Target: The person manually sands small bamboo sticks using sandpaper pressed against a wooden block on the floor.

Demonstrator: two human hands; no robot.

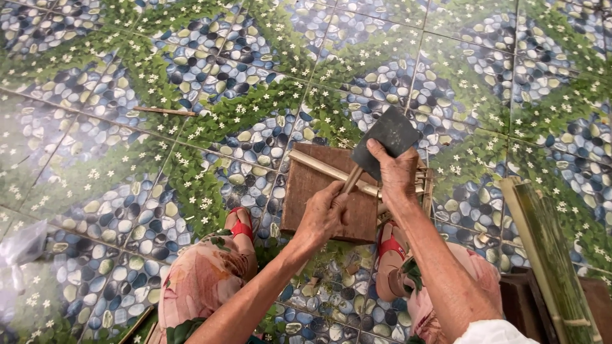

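Note:
A dark, flat cleaver stands over a brown wooden block on the tiled floor. My left hand is closed around the cleaver's wooden handle, just above the block. My right hand grips the lower edge of the blade, with fingers curled over it. A pale bamboo strip lies slantwise across the block and runs under both hands. More split bamboo pieces stick out at the block's right side. Where the blade meets the bamboo is hidden by my right hand.
My feet in red sandals rest either side of the block's near edge. Long green bamboo slats lean at the right over a dark wooden box. A thin stick lies on the tiles at the left, and a clear plastic bag sits at the far left.

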